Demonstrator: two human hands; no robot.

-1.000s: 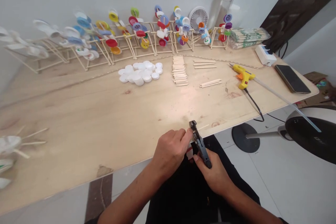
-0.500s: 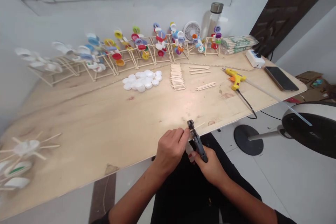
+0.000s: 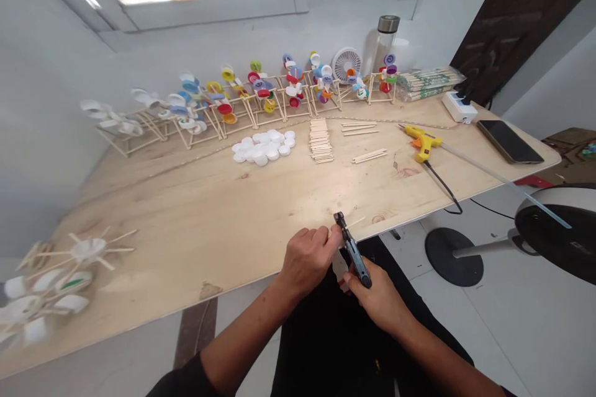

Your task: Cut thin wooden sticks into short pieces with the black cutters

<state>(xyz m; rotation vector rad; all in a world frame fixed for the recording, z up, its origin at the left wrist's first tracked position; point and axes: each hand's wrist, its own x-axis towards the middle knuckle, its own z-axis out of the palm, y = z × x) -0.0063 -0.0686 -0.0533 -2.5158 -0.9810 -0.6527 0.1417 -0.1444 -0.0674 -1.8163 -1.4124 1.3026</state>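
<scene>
My right hand [image 3: 382,298] is wrapped round the handle of a dark metal plier-like tool [image 3: 354,254], its head pointing up toward the table's front edge. A white-and-red piece [image 3: 341,270] shows beneath the tool; I cannot tell whether it belongs to it. My left hand [image 3: 311,257] is closed, thumb and forefinger pinched at the tool's head. In line with those fingertips, a thin wooden stick [image 3: 356,222] pokes out on the far side of the head. Most of the stick is hidden by the fingers and the tool.
White bottle caps [image 3: 265,147], a row of short sticks [image 3: 320,141] and longer sticks [image 3: 369,156] lie mid-table. At right are a yellow glue gun [image 3: 423,141] and a phone [image 3: 510,141]. Bottle-cap wheels on stick frames [image 3: 223,108] line the back; spoked cap pieces [image 3: 88,250] lie left.
The head view has tilted up, showing more window and more of the left table end. Both hands keep the same hold on the tool and stick.
</scene>
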